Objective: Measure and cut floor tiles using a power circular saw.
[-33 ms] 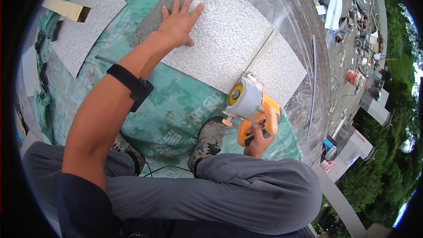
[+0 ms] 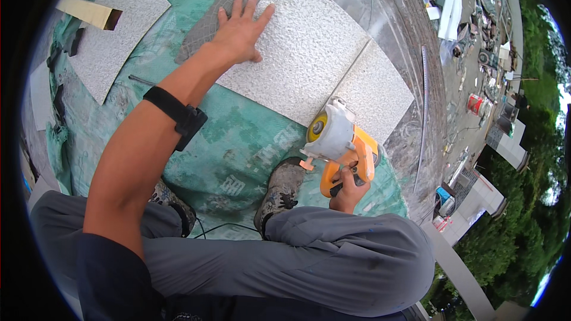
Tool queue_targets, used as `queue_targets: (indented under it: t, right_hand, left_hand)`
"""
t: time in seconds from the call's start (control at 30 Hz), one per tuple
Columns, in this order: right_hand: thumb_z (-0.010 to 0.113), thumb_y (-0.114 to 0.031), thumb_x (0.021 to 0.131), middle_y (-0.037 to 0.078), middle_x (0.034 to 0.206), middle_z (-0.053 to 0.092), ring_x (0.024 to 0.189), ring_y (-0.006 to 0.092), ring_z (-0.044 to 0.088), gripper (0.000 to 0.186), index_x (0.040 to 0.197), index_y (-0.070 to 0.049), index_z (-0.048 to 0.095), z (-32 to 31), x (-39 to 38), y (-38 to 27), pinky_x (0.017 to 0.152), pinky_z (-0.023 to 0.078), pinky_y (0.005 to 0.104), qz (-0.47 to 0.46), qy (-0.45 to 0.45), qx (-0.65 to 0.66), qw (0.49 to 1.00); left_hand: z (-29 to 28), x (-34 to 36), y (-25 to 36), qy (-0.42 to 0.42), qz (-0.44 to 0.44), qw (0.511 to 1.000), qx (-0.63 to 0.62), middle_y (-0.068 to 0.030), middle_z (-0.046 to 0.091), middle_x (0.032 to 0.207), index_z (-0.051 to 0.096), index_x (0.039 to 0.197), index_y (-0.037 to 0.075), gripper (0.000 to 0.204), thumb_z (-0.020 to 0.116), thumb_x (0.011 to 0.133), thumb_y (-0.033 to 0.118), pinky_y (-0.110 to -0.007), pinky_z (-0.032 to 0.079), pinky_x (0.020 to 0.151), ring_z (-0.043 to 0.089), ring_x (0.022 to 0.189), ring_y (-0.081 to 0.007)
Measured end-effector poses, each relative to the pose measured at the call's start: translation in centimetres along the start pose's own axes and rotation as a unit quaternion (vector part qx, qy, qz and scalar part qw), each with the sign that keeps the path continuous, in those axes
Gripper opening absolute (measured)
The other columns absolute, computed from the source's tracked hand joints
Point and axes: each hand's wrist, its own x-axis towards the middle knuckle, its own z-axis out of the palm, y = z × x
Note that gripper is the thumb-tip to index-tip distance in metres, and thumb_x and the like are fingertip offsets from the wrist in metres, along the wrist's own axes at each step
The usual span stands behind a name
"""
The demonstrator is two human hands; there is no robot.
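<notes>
My left hand [image 2: 237,34] lies with fingers spread on a white speckled slab [image 2: 309,47], near its upper left edge. My right hand [image 2: 348,187] is closed round the handle of an orange circular power saw [image 2: 336,134] with a silver guard and yellow disc. The saw sits at the lower end of a straight line running across the slab, with a narrower speckled piece [image 2: 389,101] to the right of that line. Green sheeting [image 2: 208,131] is under the slab, and my boots [image 2: 276,193] stand on it below.
Another speckled slab [image 2: 119,41] lies at the left, a wooden block [image 2: 89,13] over it. A long metal strip [image 2: 423,119] lies right of the work. Farther right are a red-and-white bucket [image 2: 476,105], white wrapped material [image 2: 450,9], scattered debris and trees. A black cable runs by my boots.
</notes>
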Motion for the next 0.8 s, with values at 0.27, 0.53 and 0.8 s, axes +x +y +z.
queue_targets:
  t: [0.27,0.53,0.8]
  right_hand:
    - [0.063,-0.001,0.077,0.007,0.073,0.059,0.056,0.0161,0.058,0.026,0.102,0.001,0.056,-1.9,0.0,-2.5,0.056,0.049,0.0296,0.000,-0.006,0.073,0.997]
    - [0.067,-0.009,0.079,0.008,0.070,0.059,0.054,0.0176,0.056,0.035,0.110,0.002,0.054,-3.6,1.1,-4.4,0.053,0.050,0.0322,-0.014,-0.034,0.062,0.997]
    - [0.062,-0.007,0.080,0.007,0.072,0.058,0.057,0.0171,0.058,0.037,0.116,0.002,0.055,-6.6,2.2,-4.8,0.053,0.050,0.0320,0.040,0.017,0.154,0.987]
  left_hand:
    - [0.2,-0.2,-0.7,0.015,0.018,1.000,-0.018,-0.0198,0.012,0.164,0.020,0.158,0.027,0.115,0.090,0.066,0.028,-0.066,0.019,0.116,0.011,0.150,-0.0434]
    - [0.3,-0.3,-0.5,0.034,0.017,0.999,-0.009,-0.0208,0.014,0.163,0.023,0.158,0.026,0.111,0.088,0.068,0.028,-0.066,0.019,0.116,0.012,0.150,-0.0440]
    - [-0.5,-2.1,3.8,0.178,0.177,0.953,-0.168,-0.0202,0.049,0.140,0.049,0.137,0.005,0.069,0.079,0.078,0.021,-0.046,0.039,0.109,0.045,0.132,-0.0378]
